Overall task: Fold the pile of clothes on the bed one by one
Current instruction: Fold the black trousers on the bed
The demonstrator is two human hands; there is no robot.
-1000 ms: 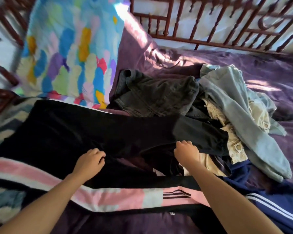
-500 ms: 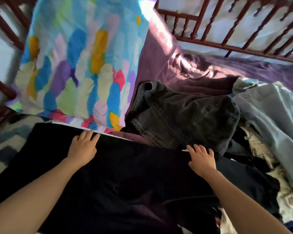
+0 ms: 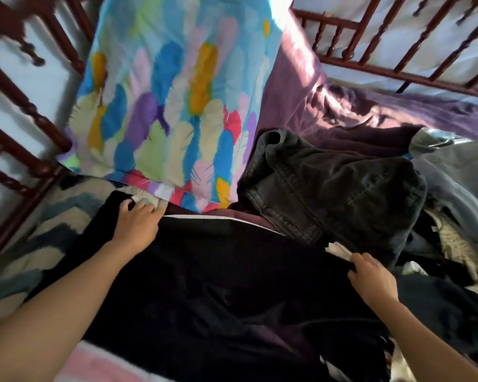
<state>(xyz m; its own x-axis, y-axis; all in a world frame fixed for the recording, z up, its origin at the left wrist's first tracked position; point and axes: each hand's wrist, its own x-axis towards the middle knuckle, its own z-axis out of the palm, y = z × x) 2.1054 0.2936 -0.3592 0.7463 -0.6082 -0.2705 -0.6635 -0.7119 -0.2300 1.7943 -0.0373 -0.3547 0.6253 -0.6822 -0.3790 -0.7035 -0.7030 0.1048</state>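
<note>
Now, left hand (image 3: 137,224) and right hand (image 3: 370,277) tight on the far edge of the black cloth (image 3: 218,285) — pillow (image 3: 171,106), jeans (image 3: 342,194) just beyond.

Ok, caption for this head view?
Left hand and right hand hold the far edge of a black garment; dark jeans and feather-print pillow lie beyond.
</note>
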